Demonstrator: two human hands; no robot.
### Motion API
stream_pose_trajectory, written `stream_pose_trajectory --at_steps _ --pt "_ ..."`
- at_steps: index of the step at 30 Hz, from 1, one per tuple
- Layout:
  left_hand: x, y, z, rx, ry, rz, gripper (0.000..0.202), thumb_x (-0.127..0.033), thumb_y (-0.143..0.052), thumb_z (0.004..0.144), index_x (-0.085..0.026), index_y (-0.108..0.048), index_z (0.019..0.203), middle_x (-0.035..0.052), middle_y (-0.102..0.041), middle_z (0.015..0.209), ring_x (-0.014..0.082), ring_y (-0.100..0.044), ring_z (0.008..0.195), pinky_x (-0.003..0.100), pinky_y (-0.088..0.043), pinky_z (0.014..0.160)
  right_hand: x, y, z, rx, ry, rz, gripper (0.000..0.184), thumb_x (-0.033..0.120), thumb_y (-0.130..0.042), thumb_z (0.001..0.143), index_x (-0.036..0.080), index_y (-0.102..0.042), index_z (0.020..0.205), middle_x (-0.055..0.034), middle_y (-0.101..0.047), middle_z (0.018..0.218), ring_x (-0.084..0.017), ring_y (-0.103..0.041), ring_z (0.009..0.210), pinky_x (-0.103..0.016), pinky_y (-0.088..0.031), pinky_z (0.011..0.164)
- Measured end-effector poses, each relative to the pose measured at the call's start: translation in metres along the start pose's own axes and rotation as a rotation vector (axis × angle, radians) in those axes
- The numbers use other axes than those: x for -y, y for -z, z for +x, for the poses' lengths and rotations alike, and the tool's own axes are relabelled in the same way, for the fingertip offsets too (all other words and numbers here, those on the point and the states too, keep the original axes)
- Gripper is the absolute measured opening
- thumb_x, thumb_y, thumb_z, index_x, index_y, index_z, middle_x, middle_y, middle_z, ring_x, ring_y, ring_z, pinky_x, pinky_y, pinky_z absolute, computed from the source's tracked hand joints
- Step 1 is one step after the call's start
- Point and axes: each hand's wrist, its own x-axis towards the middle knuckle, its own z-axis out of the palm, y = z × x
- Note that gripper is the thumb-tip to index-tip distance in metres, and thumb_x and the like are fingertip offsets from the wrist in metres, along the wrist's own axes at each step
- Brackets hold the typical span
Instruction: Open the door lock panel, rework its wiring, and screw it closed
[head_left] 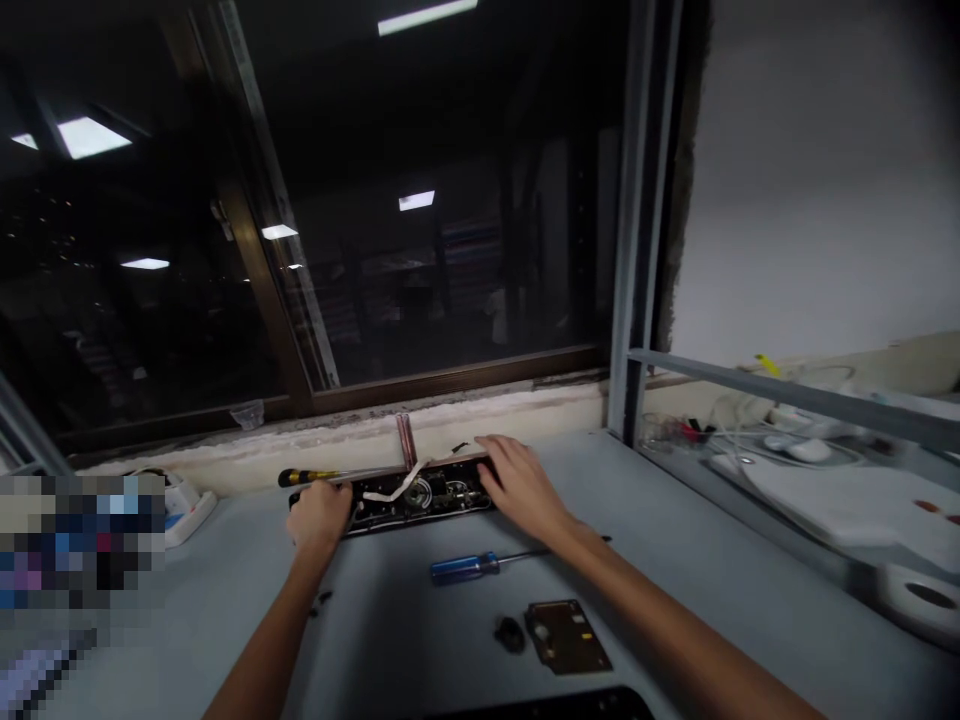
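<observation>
Head view: black panel [442, 502] at the rear of the table [397, 650], its ends clamped in the fingers of left hand [319, 515] and right hand [521, 487]. Presumably light and stiff, with fragile wiring [426, 493]; best held by the end edges.

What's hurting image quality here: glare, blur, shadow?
Head view: bright patches, likely lamp reflections, on the dark window; white items at right smeared; shadow on the table between the forearms; blocky mosaic at lower left; fine details on the black panel unclear.
</observation>
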Motion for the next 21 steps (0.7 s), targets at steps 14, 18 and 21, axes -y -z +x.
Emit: stream_pose_trajectory --at_steps 14,18,21 --pt "0.060 0.011 0.055 0.194 -0.740 -0.080 0.031 -0.032 -0.042 0.077 -0.027 -0.061 0.101 -0.0006 -0.066 0.103 0.0192 -0.058 0.097 0.025 -0.041 0.084 0.168 -0.081 0.062 0.228 0.322 -0.198 0.021 0.015 -0.051 0.076 0.007 -0.063 0.090 -0.0130 -0.060 0.091 -0.024 -0.048 0.091 -0.036 -0.037 0.078" --pt "0.062 -0.004 0.062 0.181 -0.789 -0.138 0.028 -0.027 -0.043 0.077 -0.027 -0.060 0.099 -0.0008 -0.067 0.098 0.0190 -0.059 0.095 0.025 -0.041 0.080 0.180 -0.096 0.058 0.220 0.181 -0.244 0.024 0.009 -0.042 0.081 0.004 -0.063 0.093 -0.0158 -0.059 0.092 -0.025 -0.047 0.090 -0.040 -0.037 0.075" --pt "0.066 -0.010 0.066 0.189 -0.823 -0.179 0.024 -0.028 -0.044 0.078 -0.026 -0.059 0.097 -0.0011 -0.066 0.097 0.0178 -0.059 0.094 0.024 -0.041 0.079 0.180 -0.097 0.055 0.235 0.125 -0.254 0.026 0.009 -0.040 0.082 0.005 -0.062 0.095 -0.0150 -0.060 0.091 -0.025 -0.048 0.090 -0.040 -0.036 0.076"
